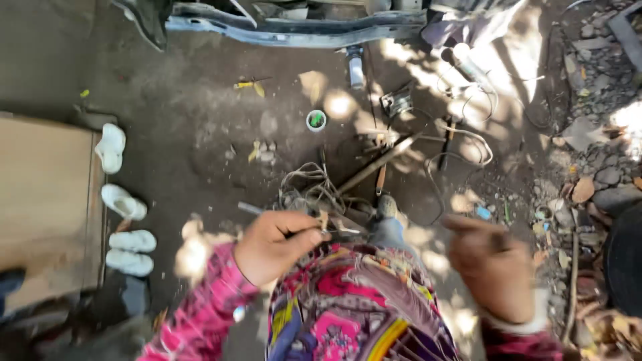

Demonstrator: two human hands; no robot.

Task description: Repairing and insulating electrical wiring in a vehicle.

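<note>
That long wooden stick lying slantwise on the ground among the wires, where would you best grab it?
Probably at the stick's lower left end, coming from above with fingers across its width. It lies flat and slanted, and its upper right half runs among loose wires, while the lower end points toward the person and looks easier to reach.

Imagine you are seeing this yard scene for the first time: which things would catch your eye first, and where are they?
First, the bright pink patterned clothing at bottom centre, with the left hand pinching a thin metal tool and the right hand blurred beside it. Next, the white sandals lined up at the left by a wooden board. Beyond the hands, tangled wires lie on the dirt below a metal vehicle frame.
</note>
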